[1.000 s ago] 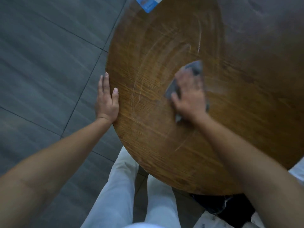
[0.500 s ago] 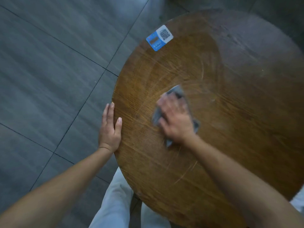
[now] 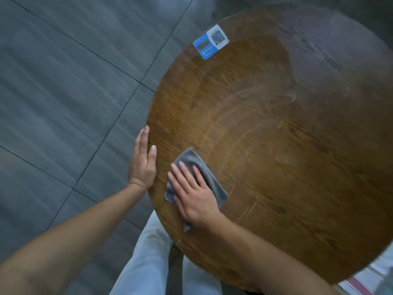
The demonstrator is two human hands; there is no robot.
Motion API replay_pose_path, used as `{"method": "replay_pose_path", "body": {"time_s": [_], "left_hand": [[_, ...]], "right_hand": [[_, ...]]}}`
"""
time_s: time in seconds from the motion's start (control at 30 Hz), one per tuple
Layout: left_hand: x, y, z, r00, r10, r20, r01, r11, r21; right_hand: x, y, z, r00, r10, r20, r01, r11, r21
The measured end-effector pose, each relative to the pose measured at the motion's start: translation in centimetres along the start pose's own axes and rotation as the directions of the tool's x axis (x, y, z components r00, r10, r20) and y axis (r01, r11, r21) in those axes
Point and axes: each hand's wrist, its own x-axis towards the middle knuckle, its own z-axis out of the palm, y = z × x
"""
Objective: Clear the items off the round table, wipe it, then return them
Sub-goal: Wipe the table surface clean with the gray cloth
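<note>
Round table [image 3: 276,156] fills the right of frame, blue-white QR sticker [image 3: 210,41] upper centre on its rim. Since the earlier frame my right hand [image 3: 194,194] and the grey cloth [image 3: 209,177] slid from table centre to the left edge. Cloth lies under my flat, spread right palm, corners poking out. Left hand [image 3: 143,161] open, flat against the rim, probably bracing.
</note>
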Motion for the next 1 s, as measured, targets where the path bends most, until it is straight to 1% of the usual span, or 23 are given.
{"method": "replay_pose_path", "body": {"time_s": [0.07,0.1,0.13,0.17,0.2,0.23,0.27,0.3,0.33,0.37,0.4,0.43,0.53,0.57,0.6,0.63,0.7,0.77,0.8,0.87,0.93,0.97,1.0], "left_hand": [[-0.1,0.4,0.0,1.000,-0.009,-0.001,0.009,1.000,0.015],[-0.2,0.6,-0.1,1.000,-0.010,-0.003,0.010,1.000,0.023],[-0.3,0.7,-0.1,1.000,-0.015,-0.005,0.015,0.999,0.033],[-0.3,0.8,-0.1,1.000,-0.023,-0.007,0.024,0.999,0.044],[-0.3,0.9,-0.1,0.999,-0.032,-0.006,0.033,0.998,0.055],[-0.4,1.0,0.0,0.999,-0.037,-0.008,0.037,0.997,0.063],[-0.4,1.1,0.0,0.999,-0.032,-0.011,0.032,0.997,0.072],[-0.4,1.1,0.1,1.000,-0.026,-0.017,0.027,0.996,0.089],[-0.5,1.1,0.0,0.999,-0.030,-0.024,0.032,0.994,0.108],[-0.4,1.0,0.0,0.999,-0.039,-0.028,0.043,0.991,0.127],[-0.4,1.0,0.0,0.999,-0.047,-0.028,0.050,0.989,0.142],[-0.4,0.9,0.0,0.999,-0.047,-0.027,0.051,0.986,0.157],[-0.5,0.9,-0.1,0.999,-0.026,-0.027,0.030,0.982,0.185],[-0.5,0.9,-0.1,0.999,-0.024,-0.030,0.029,0.983,0.181],[-0.5,1.0,-0.2,0.999,-0.025,-0.032,0.031,0.984,0.175],[-0.6,1.1,-0.1,0.999,-0.029,-0.033,0.034,0.984,0.173],[-0.6,1.2,0.0,0.999,-0.042,-0.026,0.046,0.982,0.184],[-0.5,1.2,-0.2,0.999,-0.038,-0.022,0.042,0.977,0.210],[-0.5,1.2,-0.2,0.999,-0.036,-0.020,0.039,0.974,0.221],[-0.8,1.4,-0.2,0.999,-0.048,-0.022,0.051,0.973,0.227],[-1.4,1.7,0.0,0.996,-0.076,-0.037,0.082,0.974,0.211],[-1.6,1.8,0.2,0.995,-0.090,-0.049,0.098,0.974,0.204],[-1.8,1.8,0.3,0.993,-0.103,-0.057,0.112,0.974,0.197]], "right_hand": [[-2.7,1.3,0.5,1.000,-0.025,0.003,0.025,1.000,-0.008],[-3.1,3.1,0.2,0.999,0.025,-0.020,-0.025,1.000,0.000],[-2.9,5.5,-0.4,0.988,0.141,-0.069,-0.140,0.990,0.015],[-2.3,8.6,-1.4,0.943,0.300,-0.143,-0.299,0.954,0.029],[-1.7,12.3,-2.7,0.864,0.464,-0.198,-0.465,0.884,0.043],[-1.2,15.9,-4.5,0.773,0.598,-0.212,-0.601,0.797,0.060],[-0.9,19.1,-6.0,0.693,0.689,-0.211,-0.690,0.719,0.085],[-0.6,21.0,-7.0,0.638,0.738,-0.220,-0.736,0.668,0.109],[-0.3,21.2,-7.1,0.604,0.762,-0.231,-0.758,0.640,0.128],[0.0,19.9,-6.9,0.590,0.769,-0.245,-0.763,0.631,0.142],[-0.1,17.5,-6.0,0.600,0.756,-0.261,-0.751,0.645,0.142],[-0.8,14.4,-4.6,0.644,0.719,-0.260,-0.715,0.687,0.130],[-6.4,4.3,0.8,0.865,0.482,-0.141,-0.476,0.876,0.077],[-9.0,1.6,2.2,0.914,0.391,-0.107,-0.386,0.920,0.069],[-11.5,-0.3,3.4,0.943,0.320,-0.091,-0.316,0.947,0.061],[-13.5,-1.2,4.1,0.954,0.287,-0.081,-0.284,0.958,0.048],[-14.7,0.2,4.5,0.946,0.315,-0.076,-0.314,0.949,0.024],[-13.5,3.9,3.4,0.885,0.455,-0.097,-0.456,0.890,0.012],[-12.5,6.5,2.5,0.831,0.540,-0.131,-0.542,0.840,0.023],[-10.6,12.1,0.2,0.687,0.696,-0.208,-0.697,0.712,0.084],[-9.3,16.2,-1.8,0.550,0.798,-0.246,-0.793,0.592,0.148],[-8.5,16.7,-2.3,0.505,0.827,-0.249,-0.815,0.551,0.177],[-7.6,15.8,-2.3,0.491,0.838,-0.236,-0.823,0.536,0.190]]}}
